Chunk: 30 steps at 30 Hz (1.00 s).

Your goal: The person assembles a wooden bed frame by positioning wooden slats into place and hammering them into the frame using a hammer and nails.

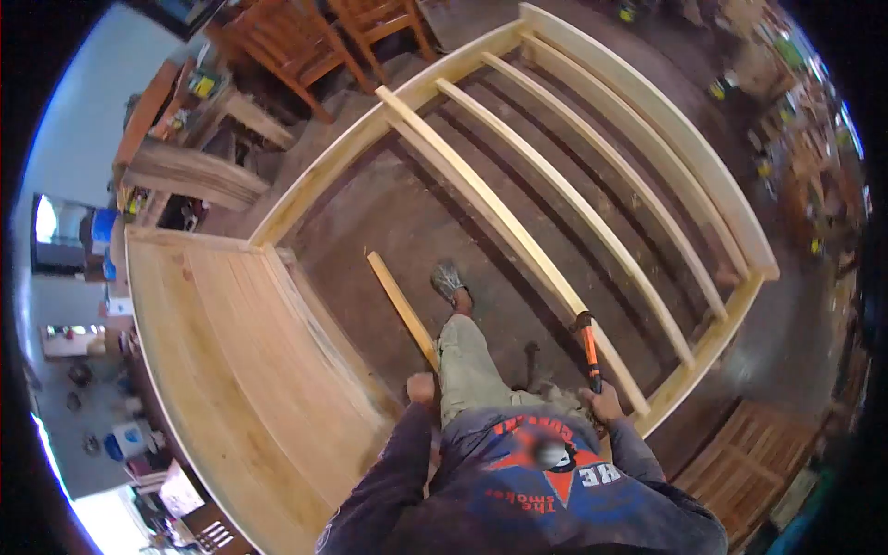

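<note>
My right hand (pixel 605 404) is wrapped round the black grip of a hammer (pixel 591 350) with an orange handle. The hammer's head lies over a wooden slat (pixel 518 236) that spans the bed frame (pixel 319 190). My left hand (pixel 421 388) is closed like a fist beside my leg, just above the edge of the wide planked headboard (pixel 240 351). Close to that hand is the lower end of a loose slat (pixel 401 309), partly hidden by my leg. Whether the left fingers hold anything is hidden.
Several more slats (pixel 592 217) cross the frame at the right, up to the footboard (pixel 657 120). My foot (pixel 450 280) stands on the floor inside the frame. Wooden chairs (pixel 296 51) are at the top, a slatted wooden panel (pixel 740 462) at lower right.
</note>
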{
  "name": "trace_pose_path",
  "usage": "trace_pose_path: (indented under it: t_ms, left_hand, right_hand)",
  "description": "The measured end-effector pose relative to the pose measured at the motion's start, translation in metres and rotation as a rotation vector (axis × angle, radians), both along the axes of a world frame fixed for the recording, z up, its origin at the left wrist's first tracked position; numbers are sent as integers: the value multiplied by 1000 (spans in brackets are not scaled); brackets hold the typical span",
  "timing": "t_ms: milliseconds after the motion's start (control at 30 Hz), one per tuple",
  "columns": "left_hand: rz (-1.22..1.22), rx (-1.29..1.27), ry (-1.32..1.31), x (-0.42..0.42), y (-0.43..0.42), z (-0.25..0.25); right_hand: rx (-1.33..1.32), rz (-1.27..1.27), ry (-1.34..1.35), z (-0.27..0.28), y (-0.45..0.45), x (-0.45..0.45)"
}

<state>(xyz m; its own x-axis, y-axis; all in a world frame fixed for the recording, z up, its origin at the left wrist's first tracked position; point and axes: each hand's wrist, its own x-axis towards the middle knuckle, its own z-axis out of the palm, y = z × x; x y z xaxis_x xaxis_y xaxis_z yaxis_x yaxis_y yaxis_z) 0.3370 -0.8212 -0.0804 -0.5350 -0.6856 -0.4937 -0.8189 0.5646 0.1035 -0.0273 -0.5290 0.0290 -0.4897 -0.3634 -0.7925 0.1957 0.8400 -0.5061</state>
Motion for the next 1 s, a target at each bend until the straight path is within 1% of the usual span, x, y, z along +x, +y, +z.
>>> trace_pose_path:
  t_ms: [33,100,133,167,200,233,267,300,333,367,433,467,500,533,600,633,700,767,800,833,867,933,967,1000]
  left_hand:
    - [34,4,25,0,-18,-24]
    - [892,210,511,-16,-81,-69]
    - [904,213,539,-35,-123,-70]
    - [1193,348,729,-54,-159,-62]
    - [1420,730,1004,-57,-182,-49]
    - [1707,1088,1178,-62,-206,-33]
    - [1802,1701,1474,-54,-245,-14]
    - [1825,1676,1487,-63,-279,21]
    - [1848,1591,1546,-84,-302,65]
    - [1863,1515,1608,-103,-321,97]
    - [1847,1471,1662,-126,-357,118]
    - [1818,1427,1702,-138,-372,128]
    - [1861,1354,1707,-151,-389,140]
    - [1862,1344,1730,-162,-405,150]
    - [1930,1181,1751,-182,-439,166]
    - [1954,1123,1773,-189,-456,173]
    - [1990,1068,1794,-189,-501,182]
    - [2016,976,1807,-188,-549,183]
    - [2034,969,1802,-187,-572,178]
    - [2032,997,1826,-187,-594,171]
    - [2033,1026,1851,-187,-616,163]
    - [2059,1026,1867,-182,-667,151]
    - [2101,1012,1928,-178,-695,142]
    - [2142,991,1996,-173,-722,130]
  right_hand:
    - [81,-99,-147,11,-43,-12]
    - [78,-20,-75,1,-119,-28]
    - [82,17,-40,-11,-147,-29]
    - [44,74,12,-11,-180,-26]
    - [6,129,68,-9,-214,-22]
    - [-29,183,126,-5,-250,-18]
    - [80,94,-70,36,-311,-11]
    - [84,114,-85,44,-352,-2]
    - [-5,76,-148,52,-383,7]
    - [-94,38,-201,60,-414,17]
    - [-346,7,-286,70,-490,39]
    - [-415,-15,-338,82,-528,49]
    - [-483,-39,-393,95,-565,56]
    - [-486,-20,-395,105,-598,61]
    - [-565,130,-325,118,-659,63]
    - [-568,142,-330,112,-683,62]
    - [-607,293,-96,91,-729,63]
    - [-591,327,-147,105,-782,64]
    - [-578,357,-185,108,-807,63]
    - [-598,460,-55,93,-833,63]
    - [-580,469,-63,80,-853,58]
    - [-550,608,-65,97,-917,55]
    - [-566,477,-317,76,-943,53]
    - [-542,491,-333,67,-972,49]
